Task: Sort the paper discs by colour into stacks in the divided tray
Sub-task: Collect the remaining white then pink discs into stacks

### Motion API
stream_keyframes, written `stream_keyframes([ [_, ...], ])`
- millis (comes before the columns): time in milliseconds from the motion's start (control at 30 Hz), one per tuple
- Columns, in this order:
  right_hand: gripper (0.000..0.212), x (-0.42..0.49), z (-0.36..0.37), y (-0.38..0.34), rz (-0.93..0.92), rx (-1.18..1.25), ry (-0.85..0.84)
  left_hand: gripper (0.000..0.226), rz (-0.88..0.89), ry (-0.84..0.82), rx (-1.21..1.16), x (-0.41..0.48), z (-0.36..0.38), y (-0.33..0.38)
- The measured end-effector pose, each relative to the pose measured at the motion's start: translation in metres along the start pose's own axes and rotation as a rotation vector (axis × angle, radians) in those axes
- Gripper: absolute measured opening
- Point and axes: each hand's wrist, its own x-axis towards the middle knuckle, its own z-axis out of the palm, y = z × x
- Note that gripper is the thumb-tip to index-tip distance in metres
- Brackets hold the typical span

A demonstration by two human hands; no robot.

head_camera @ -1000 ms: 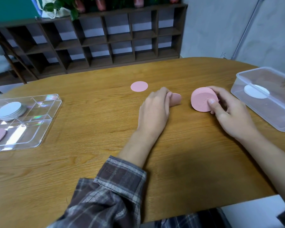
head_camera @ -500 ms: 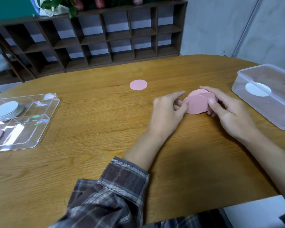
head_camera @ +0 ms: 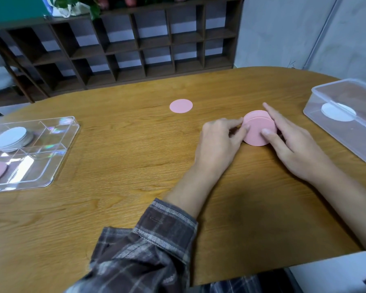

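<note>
Left hand (head_camera: 218, 142) and right hand (head_camera: 294, 149) pinch the pink stack (head_camera: 256, 133), squaring it, I'd say; loose disc (head_camera: 181, 106) lies beyond.

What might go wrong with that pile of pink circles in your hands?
The pink stack is only pinched between the left hand and right hand, so discs might slip and fan out. The divided tray sits far to the left, a long carry for a loose pile. The single pink disc lying apart could get forgotten.
</note>
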Motion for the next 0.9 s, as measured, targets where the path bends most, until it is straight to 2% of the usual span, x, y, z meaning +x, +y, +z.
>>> stream_keyframes([
  [200, 0.037, -0.001, -0.002, 0.006, -0.010, 0.028, 0.034, 0.033, 0.009, -0.030, 0.167, 0.015, -0.021, -0.021],
  [333, 0.035, 0.000, -0.002, 0.007, -0.008, 0.039, 0.048, 0.034, -0.063, -0.068, 0.416, 0.031, -0.046, -0.059],
  [500, 0.036, 0.001, -0.002, 0.009, 0.016, 0.042, 0.056, 0.058, -0.163, -0.212, 0.514, 0.040, -0.064, -0.074],
  [600, 0.035, 0.001, -0.002, 0.010, 0.025, 0.055, 0.059, 0.063, -0.192, -0.251, 0.556, 0.039, -0.063, -0.069],
  [733, 0.036, 0.001, -0.003, 0.010, 0.039, 0.069, 0.058, 0.053, -0.123, -0.108, 0.477, 0.034, -0.065, -0.059],
  [900, 0.034, 0.000, -0.003, 0.008, 0.028, 0.084, 0.068, 0.022, -0.057, -0.094, 0.530, 0.024, -0.060, -0.048],
])
